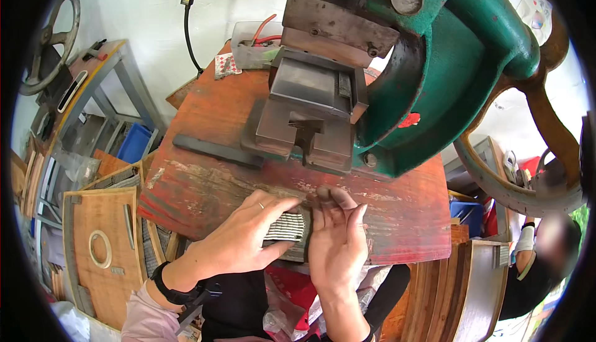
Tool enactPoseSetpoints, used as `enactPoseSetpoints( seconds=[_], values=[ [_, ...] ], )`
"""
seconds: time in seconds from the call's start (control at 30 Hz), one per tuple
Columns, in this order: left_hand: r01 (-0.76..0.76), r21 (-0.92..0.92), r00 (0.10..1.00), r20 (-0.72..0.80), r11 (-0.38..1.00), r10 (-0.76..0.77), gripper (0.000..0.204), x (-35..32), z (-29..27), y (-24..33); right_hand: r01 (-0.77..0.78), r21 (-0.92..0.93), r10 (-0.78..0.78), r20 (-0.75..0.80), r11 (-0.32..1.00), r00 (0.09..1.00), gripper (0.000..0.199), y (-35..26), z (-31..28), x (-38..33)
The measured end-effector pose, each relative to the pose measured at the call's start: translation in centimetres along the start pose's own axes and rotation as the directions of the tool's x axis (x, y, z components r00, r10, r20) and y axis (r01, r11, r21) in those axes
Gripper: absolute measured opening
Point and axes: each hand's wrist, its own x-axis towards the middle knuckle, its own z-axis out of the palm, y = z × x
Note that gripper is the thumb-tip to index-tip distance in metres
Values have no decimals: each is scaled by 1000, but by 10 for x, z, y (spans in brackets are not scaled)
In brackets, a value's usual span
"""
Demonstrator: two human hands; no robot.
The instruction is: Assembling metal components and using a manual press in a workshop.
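Head view: left hand [239,242] fingers clamp a stack of thin grey metal strips [287,227] from above; right hand [338,239], fingers together and flat, butts its end to square it. Beyond the fingertips: worn red wooden bench [205,155], then green iron press [434,62].

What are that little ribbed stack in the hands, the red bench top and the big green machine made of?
The ribbed stack looks like thin bare metal strips, grey and shiny at the edges. The bench top seems to be wood painted red, with paint worn off to pale grain. The green machine looks like painted cast metal, chipped, with rusty patches.
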Motion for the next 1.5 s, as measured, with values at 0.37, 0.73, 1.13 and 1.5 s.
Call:
enactPoseSetpoints(
  seconds=[0.37,0.73,1.13,1.5],
  values=[
    [2,50,997,-73,999,2,67,-10,-5,0,-52,43,51,28,998,998,50,-10,-9,-5],
    [0,26,999,-46,1000,2,67,-22,-14,-2,107,-179,-112,-20,978,993,56,9,7,-22],
    [11,24,999,-48,1000,-10,70,-20,-18,-3,-232,-97,246,174,968,954,42,1,14,-19],
    [32,-38,999,20,999,-32,74,-33,-31,-11,527,-833,344,550,167,761,57,-24,6,-4]
  ],
)
